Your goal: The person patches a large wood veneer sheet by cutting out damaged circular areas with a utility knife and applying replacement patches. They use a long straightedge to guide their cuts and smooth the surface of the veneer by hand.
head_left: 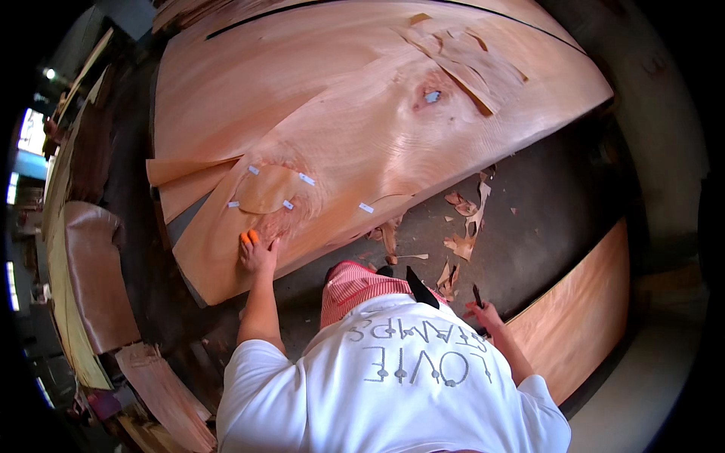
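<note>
Left: brown sheet (94,272) stands apart from the veneer sheet (340,162), which spans the scene ahead of you. Your left hand (259,257), orange covers (249,238) on its fingertips, rests unclenched on the veneer's near left part, grasping nothing visible. Just beyond: oval patch (268,190), tape pieces at its edge. Farther right, far side: ragged hole (432,97). Near right: your right hand (491,315) grips a dark slim tool (476,294), clear of the veneer.
</note>
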`<state>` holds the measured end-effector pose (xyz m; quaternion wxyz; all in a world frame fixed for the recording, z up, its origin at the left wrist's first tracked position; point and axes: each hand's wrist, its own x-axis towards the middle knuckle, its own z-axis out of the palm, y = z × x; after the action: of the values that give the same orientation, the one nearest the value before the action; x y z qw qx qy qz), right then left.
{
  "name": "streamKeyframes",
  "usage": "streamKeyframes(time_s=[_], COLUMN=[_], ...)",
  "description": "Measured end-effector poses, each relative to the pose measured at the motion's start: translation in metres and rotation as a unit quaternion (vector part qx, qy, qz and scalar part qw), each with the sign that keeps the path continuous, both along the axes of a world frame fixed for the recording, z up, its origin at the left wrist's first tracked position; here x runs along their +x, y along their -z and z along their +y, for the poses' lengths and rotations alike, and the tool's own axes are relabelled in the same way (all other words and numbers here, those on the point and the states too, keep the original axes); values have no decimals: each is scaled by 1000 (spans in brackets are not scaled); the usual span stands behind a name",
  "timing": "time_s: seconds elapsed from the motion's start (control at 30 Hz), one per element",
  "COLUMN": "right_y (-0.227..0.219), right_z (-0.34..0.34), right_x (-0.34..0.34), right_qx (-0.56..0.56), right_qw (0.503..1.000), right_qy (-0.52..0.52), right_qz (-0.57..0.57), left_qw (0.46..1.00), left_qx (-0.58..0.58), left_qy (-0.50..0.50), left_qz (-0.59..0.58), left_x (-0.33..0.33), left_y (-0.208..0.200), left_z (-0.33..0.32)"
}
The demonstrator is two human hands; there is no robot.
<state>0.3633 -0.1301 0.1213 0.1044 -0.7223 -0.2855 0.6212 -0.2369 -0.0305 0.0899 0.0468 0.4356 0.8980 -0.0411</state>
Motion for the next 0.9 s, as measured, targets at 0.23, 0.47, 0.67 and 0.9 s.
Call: streamKeyframes(time_s=[0.23, 0.47, 0.67, 0.9], right_y=[19, 12, 19, 22], right_z=[27, 135, 266, 395], right_x=[36, 70, 107, 181], right_qx=[62, 81, 110, 233], right_qw=[997, 989, 991, 970], right_qy=[51, 118, 53, -70], right_qz=[-6, 23, 47, -8], left_qw=[995, 997, 998, 956], left_qx=[51, 27, -31, -201], left_qy=[39, 43, 34, 55], left_qz=[-79, -60, -44, -204], left_x=[-4, -4, -7, 0], left_y=[13, 23, 16, 20], left_z=[6, 9, 24, 127])
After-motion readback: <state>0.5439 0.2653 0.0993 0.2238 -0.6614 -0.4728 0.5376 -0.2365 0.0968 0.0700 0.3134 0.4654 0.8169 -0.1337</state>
